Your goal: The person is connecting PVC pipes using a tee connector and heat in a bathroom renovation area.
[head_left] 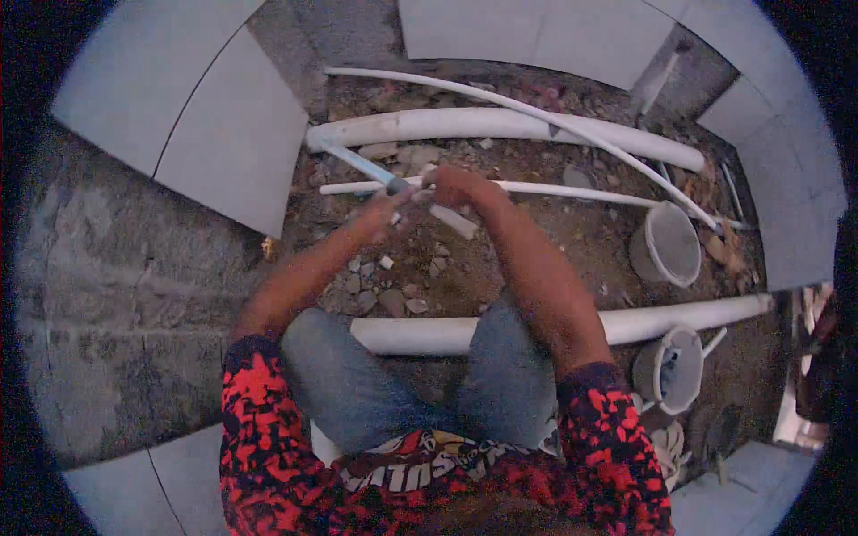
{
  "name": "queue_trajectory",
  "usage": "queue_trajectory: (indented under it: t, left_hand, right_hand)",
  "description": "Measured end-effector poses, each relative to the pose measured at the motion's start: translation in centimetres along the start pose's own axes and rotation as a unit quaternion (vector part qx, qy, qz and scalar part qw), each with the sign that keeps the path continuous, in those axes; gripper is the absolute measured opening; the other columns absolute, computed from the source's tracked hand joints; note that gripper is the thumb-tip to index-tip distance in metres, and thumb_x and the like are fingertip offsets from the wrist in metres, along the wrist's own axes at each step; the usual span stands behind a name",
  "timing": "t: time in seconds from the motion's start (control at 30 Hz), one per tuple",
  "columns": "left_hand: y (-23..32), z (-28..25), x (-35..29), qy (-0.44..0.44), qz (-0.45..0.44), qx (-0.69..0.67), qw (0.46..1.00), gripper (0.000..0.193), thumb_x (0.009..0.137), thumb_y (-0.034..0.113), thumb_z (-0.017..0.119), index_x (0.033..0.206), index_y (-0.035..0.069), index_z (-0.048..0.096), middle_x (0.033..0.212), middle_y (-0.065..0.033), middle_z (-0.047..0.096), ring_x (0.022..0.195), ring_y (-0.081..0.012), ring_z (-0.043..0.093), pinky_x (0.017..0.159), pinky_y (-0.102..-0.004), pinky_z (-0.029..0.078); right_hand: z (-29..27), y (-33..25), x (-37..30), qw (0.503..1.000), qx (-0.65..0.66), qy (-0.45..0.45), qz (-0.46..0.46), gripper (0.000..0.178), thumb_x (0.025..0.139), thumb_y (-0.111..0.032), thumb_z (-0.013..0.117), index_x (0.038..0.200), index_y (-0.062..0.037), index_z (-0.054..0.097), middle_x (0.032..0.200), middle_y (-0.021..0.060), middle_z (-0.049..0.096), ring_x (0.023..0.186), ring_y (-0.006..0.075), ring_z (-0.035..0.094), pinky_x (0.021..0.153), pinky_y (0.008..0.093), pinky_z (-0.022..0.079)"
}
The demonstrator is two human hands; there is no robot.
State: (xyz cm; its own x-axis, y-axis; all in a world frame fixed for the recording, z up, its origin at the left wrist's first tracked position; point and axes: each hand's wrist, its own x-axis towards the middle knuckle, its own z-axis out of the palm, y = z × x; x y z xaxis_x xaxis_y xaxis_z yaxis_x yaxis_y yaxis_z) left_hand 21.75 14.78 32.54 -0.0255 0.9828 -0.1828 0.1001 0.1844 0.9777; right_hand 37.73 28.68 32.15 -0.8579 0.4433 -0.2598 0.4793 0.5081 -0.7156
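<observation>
Nearest: red-and-black shirt (277,473), then blue jeans (353,384). Left hand (382,214) at the dark end of a pale blue bar (362,165), which slants away toward a thick white pipe (429,123); right hand (458,188) close by, fingers bent. Blur: cannot tell whether either grips. Thin white pipe (572,190) passes behind. Risk, my judgement: a loose hold could let the bar slip onto the rubble (389,302).

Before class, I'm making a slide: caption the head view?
Left hand and right hand close together near a blue bar, amid white pipes, rubble and buckets.
</observation>
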Motion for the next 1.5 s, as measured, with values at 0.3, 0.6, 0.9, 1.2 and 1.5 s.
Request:
queue_trajectory:
  t: [0.3, 0.6, 0.9, 1.2, 1.5]
  left_hand:
    - [-1.2, -2.8, -0.3, 0.137, -0.185, -0.128, 0.965, 0.063, 0.082, 0.058, 0.051, 0.122, 0.009, 0.049, 0.108, -0.0064, 0.054, 0.091, -0.0205, 0.054, 0.071, -0.0379, 0.046]
    - [0.6, -3.6, -1.2, 0.097, -0.167, -0.087, 0.977, 0.061, 0.087, 0.059, 0.041, 0.114, 0.006, 0.053, 0.097, -0.0074, 0.057, 0.085, -0.0185, 0.057, 0.071, -0.0333, 0.049]
    - [-1.7, -5.1, -0.1, 0.099, -0.216, 0.058, 0.970, 0.059, 0.084, 0.060, 0.046, 0.105, 0.006, 0.057, 0.081, -0.0049, 0.058, 0.071, -0.0150, 0.055, 0.062, -0.0297, 0.048]
    - [2.7, 1.0, -0.9, 0.103, -0.216, -0.083, 0.967, 0.052, 0.082, 0.054, 0.055, 0.107, 0.009, 0.056, 0.081, -0.0038, 0.058, 0.071, -0.0150, 0.055, 0.058, -0.0315, 0.046]
    - [5.7, -1.9, -3.6, 0.134, -0.195, -0.170, 0.957, 0.044, 0.083, 0.050, 0.057, 0.108, 0.014, 0.050, 0.091, -0.0010, 0.054, 0.066, -0.0134, 0.050, 0.051, -0.0309, 0.043]
  right_hand:
    - [0.6, -6.1, 0.9, 0.981, -0.188, 0.004, -0.043, 0.055, 0.071, -0.049, 0.066, 0.107, -0.0070, 0.062, 0.108, 0.0138, 0.061, 0.098, 0.0321, 0.059, 0.079, 0.0483, 0.047]
    - [1.9, -5.4, 4.6, 0.981, -0.190, -0.029, -0.018, 0.051, 0.070, -0.043, 0.069, 0.106, -0.0076, 0.063, 0.103, 0.0129, 0.064, 0.094, 0.0319, 0.061, 0.075, 0.0482, 0.048]
    - [1.5, -6.5, 3.7, 0.987, -0.155, -0.012, 0.033, 0.041, 0.067, -0.029, 0.071, 0.101, -0.0076, 0.065, 0.099, 0.0148, 0.065, 0.089, 0.0318, 0.063, 0.071, 0.0468, 0.050]
    - [0.5, -2.7, 1.7, 0.983, -0.182, 0.012, -0.019, 0.038, 0.070, -0.023, 0.065, 0.099, 0.0004, 0.062, 0.097, 0.0200, 0.063, 0.088, 0.0369, 0.061, 0.072, 0.0464, 0.049]
    - [-1.5, -8.7, 0.1, 0.972, -0.206, 0.046, -0.102, 0.029, 0.071, -0.018, 0.064, 0.092, 0.0014, 0.063, 0.093, 0.0194, 0.064, 0.087, 0.0365, 0.061, 0.074, 0.0446, 0.049]
